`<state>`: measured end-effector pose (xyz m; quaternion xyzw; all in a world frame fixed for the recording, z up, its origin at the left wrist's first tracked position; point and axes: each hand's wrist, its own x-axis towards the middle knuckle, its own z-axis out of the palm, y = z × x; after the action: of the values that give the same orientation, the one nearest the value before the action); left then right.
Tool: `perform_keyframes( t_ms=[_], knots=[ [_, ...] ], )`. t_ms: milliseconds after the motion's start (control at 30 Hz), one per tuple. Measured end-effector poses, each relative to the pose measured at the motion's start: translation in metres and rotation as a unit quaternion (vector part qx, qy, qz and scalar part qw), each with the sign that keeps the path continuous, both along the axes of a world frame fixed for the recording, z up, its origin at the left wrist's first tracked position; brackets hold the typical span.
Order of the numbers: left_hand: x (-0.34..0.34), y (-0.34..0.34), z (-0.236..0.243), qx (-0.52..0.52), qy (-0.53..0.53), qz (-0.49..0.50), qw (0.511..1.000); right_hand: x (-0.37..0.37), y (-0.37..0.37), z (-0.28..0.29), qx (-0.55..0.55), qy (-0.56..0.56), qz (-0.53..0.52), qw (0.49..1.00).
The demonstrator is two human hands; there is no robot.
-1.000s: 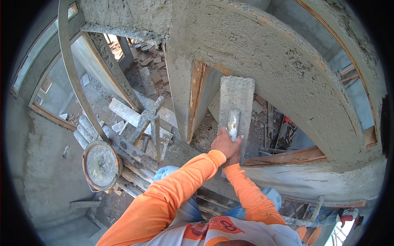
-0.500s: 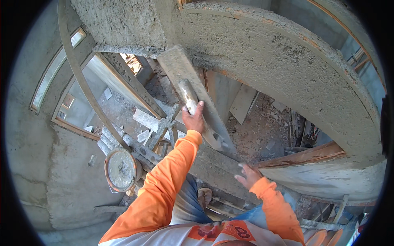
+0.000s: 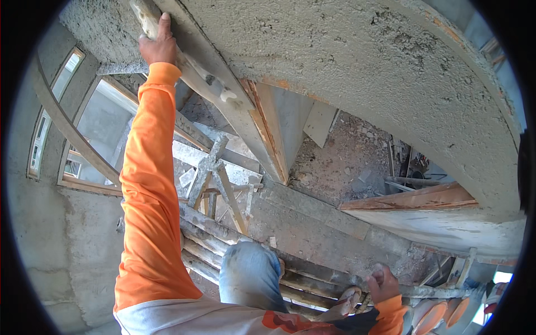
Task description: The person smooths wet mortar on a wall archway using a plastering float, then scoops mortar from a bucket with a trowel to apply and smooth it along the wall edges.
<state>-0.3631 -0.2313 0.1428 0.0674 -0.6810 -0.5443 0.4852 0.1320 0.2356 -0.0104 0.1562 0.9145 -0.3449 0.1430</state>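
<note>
L hand (image 3: 159, 47) wrapped round long trowel's handle (image 3: 146, 19), R hand (image 3: 384, 285) loosely open nr logs (image 3: 204, 239)

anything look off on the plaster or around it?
Yes: the curved plastered band has a pitted patch toward the picture's upper right, darker and coarser than the surface around it; can't tell whether that's damaged or just unfinished. Rubble also litters the ground seen through the opening beneath it.

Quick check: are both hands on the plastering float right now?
No, only the left hand grips the plastering float; the right hand is well apart from it, at the picture's lower right.
</note>
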Motion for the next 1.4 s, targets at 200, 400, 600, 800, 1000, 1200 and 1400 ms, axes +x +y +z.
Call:
perform_keyframes(
  t_ms=[200, 400, 600, 800, 1000, 1200, 1400],
  knots=[
    [0.011, 0.051, -0.087, -0.012, 0.005, 0.022, 1.000, 0.016, 0.010, 0.002, -0.029, -0.026, -0.021, 0.999],
    [0.004, 0.019, -0.077, -0.019, 0.017, -0.001, 1.000, 0.017, 0.031, -0.020, -0.039, -0.007, -0.052, 0.998],
    [0.001, 0.023, -0.046, -0.081, 0.009, 0.081, 0.993, 0.009, 0.032, -0.010, -0.045, 0.002, 0.019, 0.999],
    [0.015, 0.054, -0.125, -0.047, -0.067, 0.066, 0.994, -0.005, 0.026, -0.015, -0.059, 0.013, -0.004, 0.998],
    [0.001, 0.006, 0.020, -0.087, -0.022, 0.059, 0.994, 0.004, 0.032, -0.006, -0.077, -0.018, -0.011, 0.997],
    [0.031, 0.073, -0.109, -0.090, -0.056, 0.058, 0.993, -0.018, 0.025, -0.004, -0.119, 0.021, 0.006, 0.993],
    [0.022, 0.066, -0.110, -0.020, -0.025, 0.014, 0.999, -0.013, 0.038, -0.015, -0.065, -0.012, 0.041, 0.997]
  ],
)
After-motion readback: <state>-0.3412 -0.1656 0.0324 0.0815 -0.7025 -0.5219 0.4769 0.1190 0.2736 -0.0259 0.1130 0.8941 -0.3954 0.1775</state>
